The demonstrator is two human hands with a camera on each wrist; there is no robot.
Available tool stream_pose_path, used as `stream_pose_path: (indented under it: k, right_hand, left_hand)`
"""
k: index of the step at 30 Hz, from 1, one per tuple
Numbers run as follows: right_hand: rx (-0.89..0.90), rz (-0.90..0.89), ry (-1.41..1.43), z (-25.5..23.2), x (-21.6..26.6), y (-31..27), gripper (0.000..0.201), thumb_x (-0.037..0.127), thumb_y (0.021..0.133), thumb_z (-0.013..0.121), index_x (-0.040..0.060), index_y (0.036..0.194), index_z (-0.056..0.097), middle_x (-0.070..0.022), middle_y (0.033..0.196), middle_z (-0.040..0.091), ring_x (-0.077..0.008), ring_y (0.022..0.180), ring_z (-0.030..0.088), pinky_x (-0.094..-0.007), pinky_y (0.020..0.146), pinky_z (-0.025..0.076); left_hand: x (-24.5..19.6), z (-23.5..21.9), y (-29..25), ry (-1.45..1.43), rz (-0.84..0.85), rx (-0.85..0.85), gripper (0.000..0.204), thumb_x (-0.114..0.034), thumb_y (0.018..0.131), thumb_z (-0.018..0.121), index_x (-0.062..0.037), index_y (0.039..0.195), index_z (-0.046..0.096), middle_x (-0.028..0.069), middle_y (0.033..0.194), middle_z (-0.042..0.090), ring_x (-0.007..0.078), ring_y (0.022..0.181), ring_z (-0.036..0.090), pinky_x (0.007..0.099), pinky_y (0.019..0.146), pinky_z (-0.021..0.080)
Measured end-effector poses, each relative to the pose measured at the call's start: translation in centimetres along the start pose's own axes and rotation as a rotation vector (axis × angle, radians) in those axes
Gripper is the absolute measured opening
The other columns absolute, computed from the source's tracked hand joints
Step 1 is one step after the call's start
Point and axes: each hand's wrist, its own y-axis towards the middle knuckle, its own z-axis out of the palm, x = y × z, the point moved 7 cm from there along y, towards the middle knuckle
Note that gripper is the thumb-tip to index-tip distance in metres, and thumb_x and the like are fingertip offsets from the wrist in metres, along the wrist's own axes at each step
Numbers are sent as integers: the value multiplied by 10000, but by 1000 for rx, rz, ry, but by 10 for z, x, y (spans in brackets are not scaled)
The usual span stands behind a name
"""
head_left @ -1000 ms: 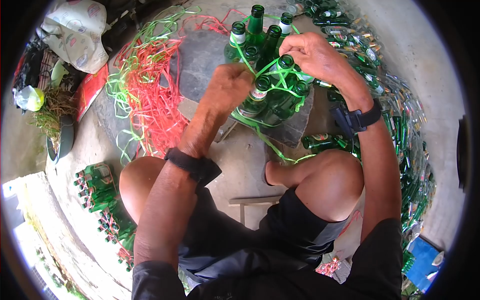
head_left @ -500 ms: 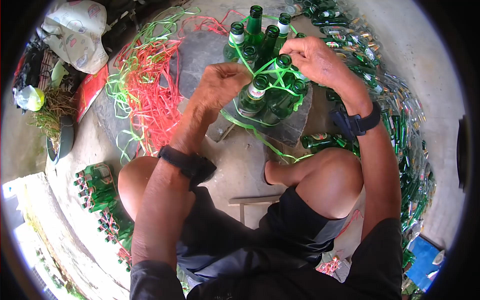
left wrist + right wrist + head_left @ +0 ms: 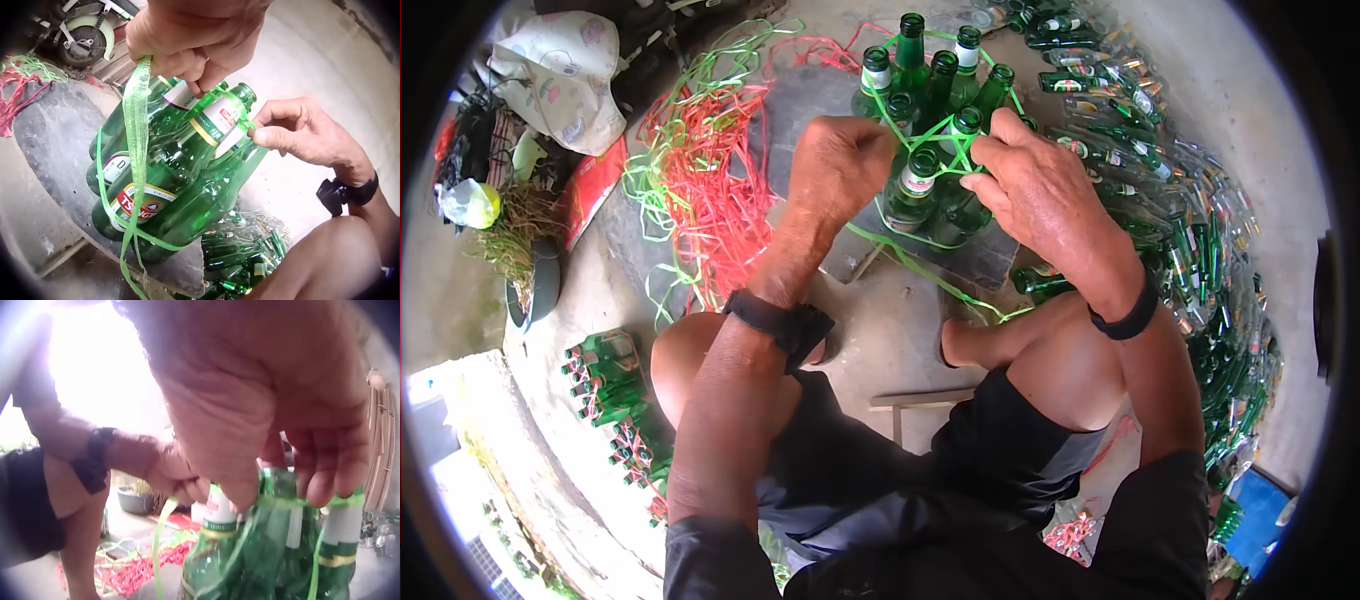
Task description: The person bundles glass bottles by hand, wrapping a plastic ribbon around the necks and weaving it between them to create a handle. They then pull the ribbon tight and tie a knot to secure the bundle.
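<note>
Several green glass beer bottles (image 3: 910,205) stand upright in a tight cluster on a grey stone slab (image 3: 53,137). A green plastic strap (image 3: 136,119) rings their bodies low down and crosses between their necks. My left hand (image 3: 838,165) is at the near left of the cluster, pinching a length of the strap that hangs down in the left wrist view. My right hand (image 3: 1050,195) is at the right-hand necks. Its thumb and forefinger pinch the strap beside a bottle neck (image 3: 278,484), the other fingers lying past that neck in the right wrist view.
A tangle of red and green straps (image 3: 710,190) lies left of the slab. Many loose bottles (image 3: 1190,260) are heaped along the right wall. Bundled bottles (image 3: 605,375) stand at lower left, and a potted plant (image 3: 525,250) behind them. Nearer is a small wooden stool (image 3: 925,400).
My right hand has come down and nearer, from behind the right-hand necks to their near side. My left hand has shifted slightly left of the bottles, still pinching the strap.
</note>
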Motion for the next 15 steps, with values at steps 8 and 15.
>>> stream_pose_path:
  k: [8,15]
  right_hand:
    - [-15,-3,220,5,-5,-1,236,78,879,767,-39,871,562,-187,964,494,-433,861,607,-512,757,490]
    - [-13,45,255,5,-9,-2,225,69,876,768,-45,879,574,-196,984,505,-439,883,613,-513,769,486]
  left_hand:
    - [-6,-5,6,157,62,-79,164,-102,911,696,49,932,756,113,647,642,98,612,562,326,599,494]
    - [-18,-11,3,243,105,-182,204,-111,897,720,-40,1079,779,120,665,657,172,575,613,356,611,510]
